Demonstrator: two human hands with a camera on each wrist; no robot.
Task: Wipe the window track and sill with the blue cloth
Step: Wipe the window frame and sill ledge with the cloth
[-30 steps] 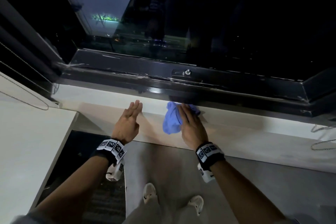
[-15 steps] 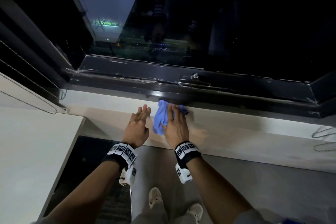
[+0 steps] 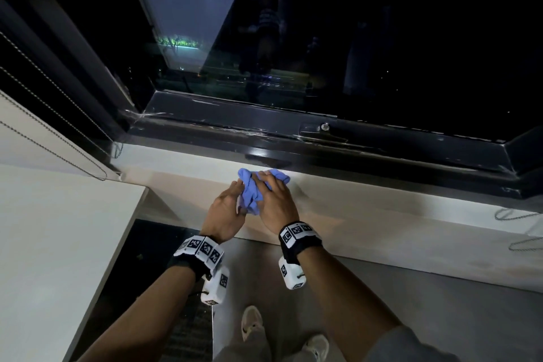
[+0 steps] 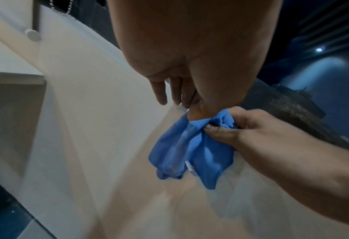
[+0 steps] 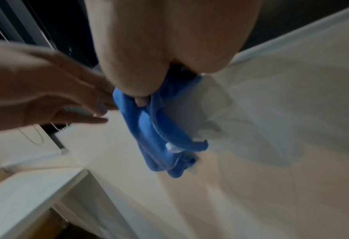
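The blue cloth (image 3: 251, 193) is bunched up on the pale sill (image 3: 382, 214), just below the dark window track (image 3: 293, 153). My right hand (image 3: 274, 194) grips the cloth from the right, its thumb tucked into the folds (image 5: 141, 100). My left hand (image 3: 230, 203) comes in from the left with fairly straight fingers (image 5: 101, 105) that touch the cloth's left edge. In the left wrist view the cloth (image 4: 190, 153) hangs in folds below the right hand (image 4: 231, 129), a small white label showing on it.
A white counter (image 3: 58, 244) stands at the left, with a bead cord (image 3: 58, 153) hanging above it. More cord loops (image 3: 517, 214) lie on the sill at the far right. A latch (image 3: 324, 127) sits on the window frame. My feet stand on the grey floor below.
My right hand has slid the cloth left along the sill and gathered it into a bunch. My left hand has left the sill and closed in on the cloth.
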